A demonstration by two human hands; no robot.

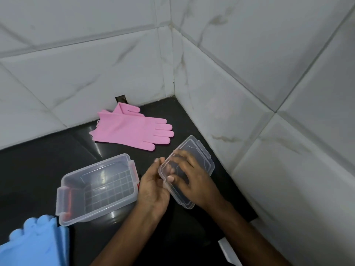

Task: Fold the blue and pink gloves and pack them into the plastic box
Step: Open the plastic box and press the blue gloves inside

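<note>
Evidently, in the head view, the lid (187,170) of the plastic box (98,189) was held above the dark countertop (38,169), tilted, with its long axis running from lower centre toward the upper right, toward the tiled wall corner (172,54). The left hand (153,191) was cupped at the lid's near-left edge, its thumb and fingertips pinching the rim. The right hand (194,177) was seen through the clear plastic, fingers spread flat against the far face.

The step in hand was judged to be setting the lid aside, and it would be best laid flat at the right, well clear of the box mouth and of the gloves, so that folding room was kept.

The box stood open and empty just left of the hands, its long axis running lower left to upper right, clips (133,169) at both short ends. The pink gloves (132,131) lay stacked and unfolded near the back wall, fingers pointing right, cuffs left. The blue gloves (36,244) lay at the lower left corner, partly cut off, fingertips pointing up toward the box and touching its near corner.
</note>
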